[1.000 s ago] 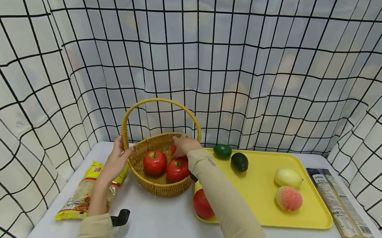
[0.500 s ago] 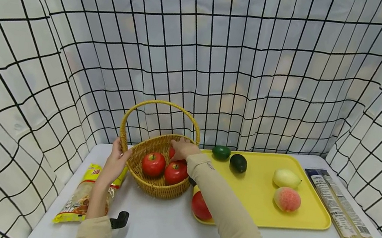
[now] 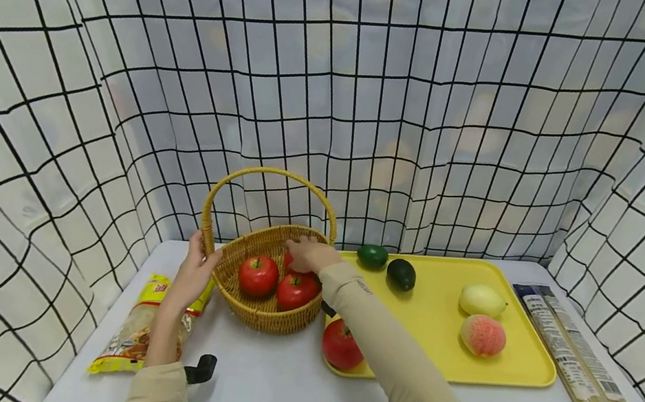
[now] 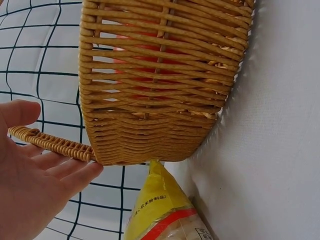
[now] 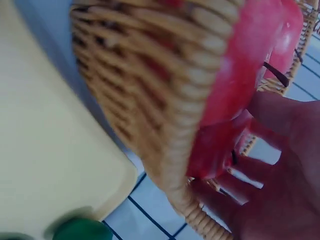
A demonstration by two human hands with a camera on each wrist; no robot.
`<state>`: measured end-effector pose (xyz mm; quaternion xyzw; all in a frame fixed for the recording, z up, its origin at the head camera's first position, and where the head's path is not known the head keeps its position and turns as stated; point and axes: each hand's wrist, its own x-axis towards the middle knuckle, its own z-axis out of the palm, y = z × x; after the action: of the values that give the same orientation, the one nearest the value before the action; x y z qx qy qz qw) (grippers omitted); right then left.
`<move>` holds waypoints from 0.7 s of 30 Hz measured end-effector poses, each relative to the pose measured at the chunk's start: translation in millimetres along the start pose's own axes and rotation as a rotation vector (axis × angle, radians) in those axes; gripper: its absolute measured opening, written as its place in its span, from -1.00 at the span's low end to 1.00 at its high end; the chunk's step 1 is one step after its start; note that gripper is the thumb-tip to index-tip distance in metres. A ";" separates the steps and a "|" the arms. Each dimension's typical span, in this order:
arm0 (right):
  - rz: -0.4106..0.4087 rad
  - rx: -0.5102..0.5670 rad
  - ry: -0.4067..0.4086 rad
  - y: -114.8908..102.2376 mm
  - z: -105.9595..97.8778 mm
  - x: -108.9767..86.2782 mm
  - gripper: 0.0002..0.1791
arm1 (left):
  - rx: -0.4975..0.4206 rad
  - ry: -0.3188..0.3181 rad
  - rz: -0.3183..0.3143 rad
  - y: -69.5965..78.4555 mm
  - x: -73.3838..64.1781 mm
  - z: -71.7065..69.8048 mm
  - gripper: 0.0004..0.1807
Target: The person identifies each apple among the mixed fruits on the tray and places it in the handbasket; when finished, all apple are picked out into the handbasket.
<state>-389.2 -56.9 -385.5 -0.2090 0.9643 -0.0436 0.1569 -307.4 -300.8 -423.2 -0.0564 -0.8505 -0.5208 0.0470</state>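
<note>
Head view, clock read with 12 at the far side: we have the wicker basket (image 3: 267,320) standing on the white table (image 3: 262,393), its handle arching up. Left hand (image 3: 194,279) at the basket's 10 o'clock, handle foot between thumb and fingers; the left wrist view shows those fingers nearly straight, touching, not curled round it. Right hand (image 3: 309,255) reaches in from 4 o'clock, thumb and fingers about the rear apple (image 3: 288,260) at the basket's 1 o'clock; we can't tell if they grip it. Two more inside: one apple (image 3: 258,276) at 8, another apple (image 3: 296,292) at 4. Yellow tray (image 3: 431,308) at the basket's 3 o'clock. On it we log a red apple (image 3: 341,344) at 8, two dark green fruits (image 3: 401,274) at 10, a pale yellow fruit (image 3: 481,300) at 2, a peach (image 3: 483,335) between 3 and 4. Yellow food bag (image 3: 127,338) at the basket's 8; long flat packet (image 3: 579,364) past the tray at 3.
</note>
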 end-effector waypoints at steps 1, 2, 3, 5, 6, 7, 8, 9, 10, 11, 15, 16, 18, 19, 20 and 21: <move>-0.017 -0.011 0.002 0.0 0.3 -1.1 -0.34 | 0.000 0.003 0.006 0.2 -0.1 0.0 -0.16; -0.035 -0.025 0.004 0.3 0.9 -2.2 -0.36 | -0.001 0.004 0.006 0.7 -0.1 0.2 -0.16; -0.056 -0.048 0.008 0.4 1.4 -3.5 -0.37 | 0.001 0.005 0.006 1.2 -0.1 0.3 -0.17; -0.103 -0.089 0.010 0.8 1.6 -8.2 -0.38 | -0.001 0.003 0.000 1.7 0.6 0.5 -0.17; -0.137 -0.113 0.013 1.0 1.7 -11.5 -0.39 | 0.000 0.004 -0.004 2.0 1.4 0.0 -0.18; -0.176 -0.129 0.017 1.9 2.6 -15.6 -0.41 | -0.001 0.004 -0.011 1.8 1.4 0.2 -0.18; -0.216 -0.138 0.025 3.2 4.3 -19.6 -0.41 | -0.005 0.001 -0.023 2.1 1.1 0.0 -0.18; -0.259 -0.138 0.037 4.9 6.1 -24.1 -0.43 | -0.006 -0.002 -0.032 1.8 1.1 -0.7 -0.18; -0.301 -0.120 0.051 8.5 7.3 -29.9 -0.44 | -0.008 -0.006 -0.039 2.0 2.4 -0.5 -0.17; -0.341 -0.107 0.072 12.5 9.3 -34.9 -0.44 | -0.010 -0.010 -0.042 2.2 3.7 -0.6 -0.16; -0.439 0.039 0.143 27.9 18.2 -64.1 -0.43 | -0.003 -0.018 -0.044 1.6 4.7 -2.8 -0.15; -0.448 0.075 0.156 31.9 20.8 -72.9 -0.41 | -0.001 -0.017 -0.041 1.5 4.7 -2.8 -0.15; -0.454 0.127 0.179 40.0 27.8 -90.7 -0.36 | 0.007 -0.014 -0.032 1.7 4.1 -2.0 -0.16; -0.445 0.150 0.184 43.9 31.9 -99.2 -0.32 | 0.008 -0.011 -0.028 1.8 3.8 -1.0 -0.16; -0.438 0.171 0.190 47.6 36.4 -107.2 -0.28 | 0.013 -0.011 -0.024 2.0 3.6 0.1 -0.17; -0.426 0.181 0.193 51.0 41.2 -114.4 -0.22 | 0.010 -0.012 -0.023 2.3 3.4 1.6 -0.17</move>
<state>-297.0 36.3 -399.6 -0.3874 0.9012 -0.1815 0.0692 -310.5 -298.3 -421.5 -0.0495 -0.8538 -0.5169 0.0365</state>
